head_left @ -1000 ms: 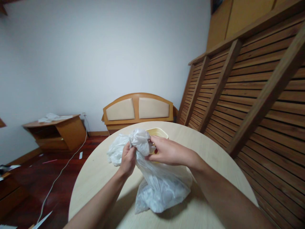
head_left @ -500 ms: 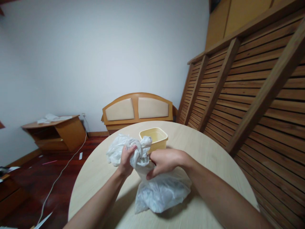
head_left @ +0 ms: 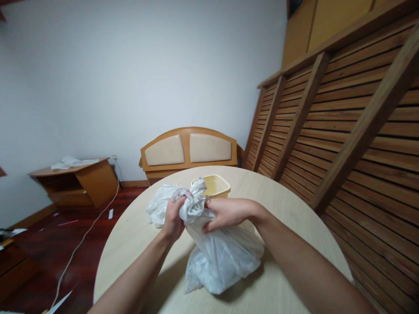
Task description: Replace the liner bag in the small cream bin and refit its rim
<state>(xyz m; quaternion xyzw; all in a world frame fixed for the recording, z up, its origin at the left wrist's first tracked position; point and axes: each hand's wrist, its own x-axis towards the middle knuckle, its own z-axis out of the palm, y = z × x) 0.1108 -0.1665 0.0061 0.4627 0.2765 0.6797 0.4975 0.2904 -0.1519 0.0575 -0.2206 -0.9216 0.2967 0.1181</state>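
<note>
A white plastic bag (head_left: 222,257) with something bulky inside rests on the round table (head_left: 294,231), its neck twisted into a knot. My left hand (head_left: 175,218) is closed around the knotted top. At the knot's right side, my right hand (head_left: 225,212) touches the plastic with curled fingers; its fingertips are partly hidden behind the bag. Behind the knot stands a pale yellow plastic tub (head_left: 216,185), partly covered by the bag's top. A second crumpled white plastic bag (head_left: 159,205) lies left of my left hand.
Beyond the table is a wooden headboard (head_left: 193,148) with two cream panels. Large slatted wooden panels (head_left: 360,152) lean along the right. To the left, a low cabinet (head_left: 78,183) holds white sheets, and a cable (head_left: 88,233) runs over the dark red floor.
Both hands have lifted the bag's neck slightly, so the plastic below is stretched taller. The knot now stands apart from the crumpled bag at left and covers more of the tub.
</note>
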